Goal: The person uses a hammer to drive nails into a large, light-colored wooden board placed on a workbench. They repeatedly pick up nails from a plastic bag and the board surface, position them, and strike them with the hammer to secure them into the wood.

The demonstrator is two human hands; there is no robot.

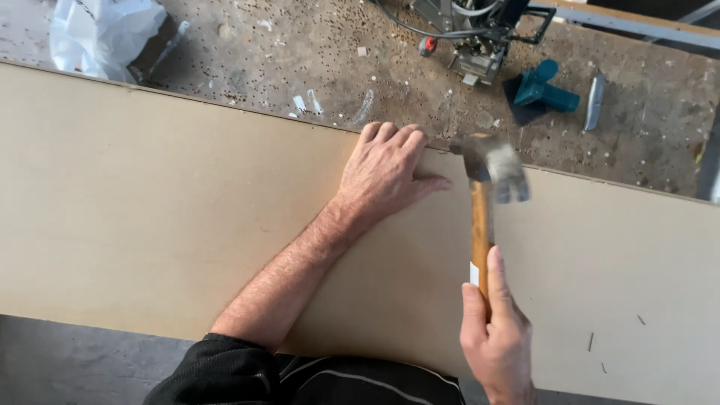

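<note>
1. hammer (484, 202), wooden-handled with a blurred steel head, hangs over the far edge of the board (150, 210).
2. right hand (495, 330) is clenched low on the handle, likely for leverage.
3. left hand (386, 172) lies flat and unclenched, pressing the board near that edge, seemingly to steady it.
4. board rests on a pitted workbench (300, 52).

Board (150, 210) lies across workbench (300, 52). Left hand (386, 172) flat on board's far edge, centre. Hammer (486, 202) just at its 3 o'clock — handle in right hand (496, 337) at 5. Bag (101, 34) at 10, clamp (546, 88) at 2 — both beyond board.
</note>
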